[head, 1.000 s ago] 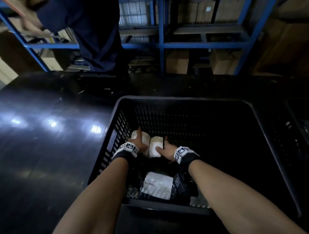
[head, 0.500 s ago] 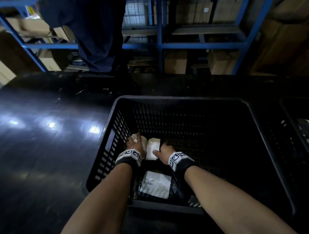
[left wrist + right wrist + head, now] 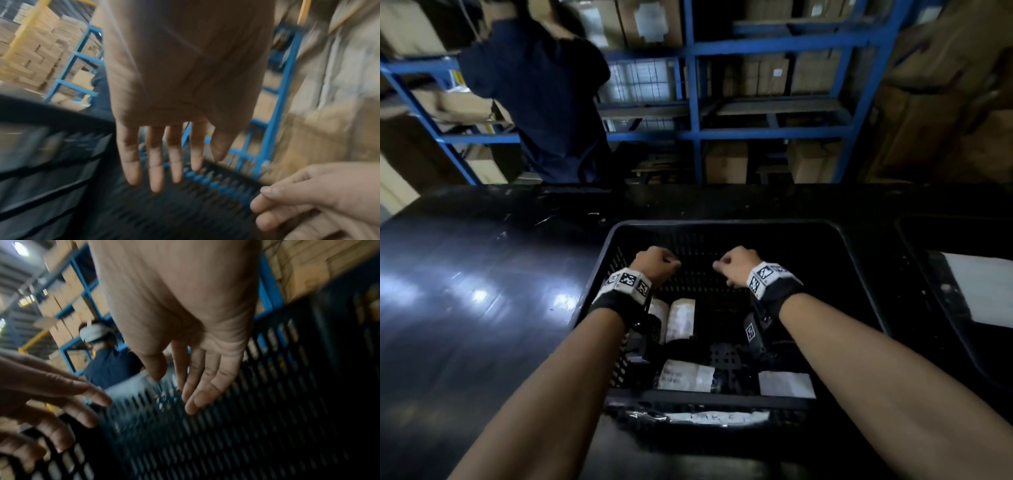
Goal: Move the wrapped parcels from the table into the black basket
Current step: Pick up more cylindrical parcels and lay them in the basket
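Observation:
The black basket (image 3: 722,224) stands on the dark table in front of me. Two pale wrapped parcels (image 3: 681,318) lie side by side on its floor near the left wall. Closer to me lie a dark parcel with a white label (image 3: 686,375) and another labelled one (image 3: 786,383). My left hand (image 3: 657,263) and right hand (image 3: 736,265) hover above the basket's middle, apart from the parcels. The wrist views show the left hand's fingers (image 3: 156,170) and the right hand's fingers (image 3: 197,386) hanging loosely extended, with nothing in them.
The black table (image 3: 465,291) stretches to the left. A second dark bin (image 3: 928,308) holding a white sheet (image 3: 979,291) stands at the right. Behind the table a person in dark blue (image 3: 541,102) works at blue shelving (image 3: 695,137) stacked with cardboard boxes.
Both hands have let go of the two pale parcels on the basket floor and risen above them, now empty. The parcels stay where they were set.

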